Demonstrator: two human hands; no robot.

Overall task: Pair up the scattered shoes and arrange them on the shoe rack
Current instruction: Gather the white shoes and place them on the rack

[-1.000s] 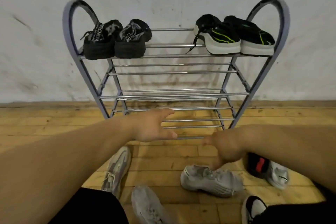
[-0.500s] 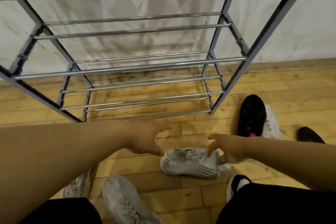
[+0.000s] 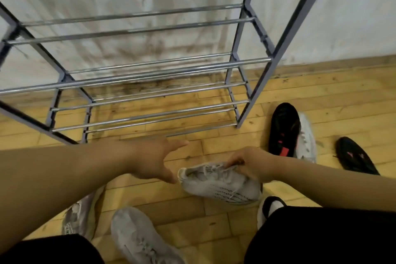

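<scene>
Grey-white knit cloth covers the sneaker [image 3: 222, 188] that the right hand [image 3: 251, 166] holds. The fingers curl over its top, by the laces, and grip it tight. I cannot tell if the sneaker is up off the floor or touching it. It sits between the two arms, near the front of the shoe rack [image 3: 150, 75].

The left hand [image 3: 154, 161] holds nothing. Its fingers are straight and spread wide. One fingertip is just beside the open end of the sneaker.

More shoes lie on the wooden floor [image 3: 214, 148] around it. A grey shoe [image 3: 137, 240] lies close to the person, and a second grey shoe [image 3: 79, 218] peeks out from under the left arm. A black and white shoe [image 3: 270, 206] is next to the right knee. To the right of the rack, a black shoe with a red mark [image 3: 284, 128] lies touching a white shoe [image 3: 306, 139]. Another black shoe [image 3: 353, 156] is further right, apart from them.

The rack is made of shiny metal bars and stands against a white wall [image 3: 342, 17].
</scene>
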